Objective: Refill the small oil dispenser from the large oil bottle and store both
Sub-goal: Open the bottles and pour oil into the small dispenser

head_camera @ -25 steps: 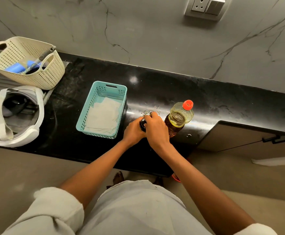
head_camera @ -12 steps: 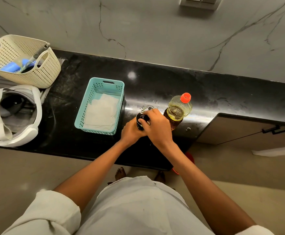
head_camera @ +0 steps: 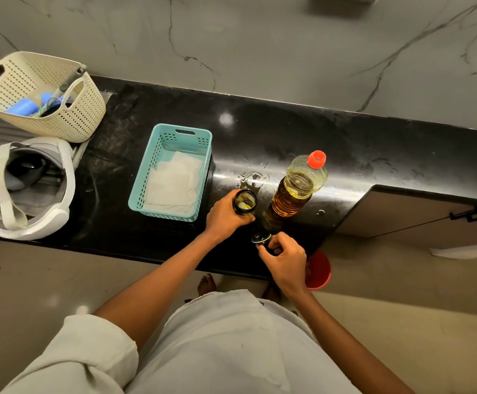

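We see the small dispenser [head_camera: 244, 204] upright on the black counter [head_camera: 373, 149], just beside the large oil bottle [head_camera: 297, 186]. It is a dark round jar, its mouth uncovered, with a little yellowish oil inside. The left hand [head_camera: 226, 216] wraps around its side; the right hand [head_camera: 285, 258] pinches its dark lid [head_camera: 261, 238] nearer the counter's edge. The bottle is clear ribbed plastic with a red cap [head_camera: 316, 159] and holds amber oil. A teal basket [head_camera: 172, 135] holds white paper [head_camera: 174, 183] — a cream basket [head_camera: 32, 81] holds blue items.
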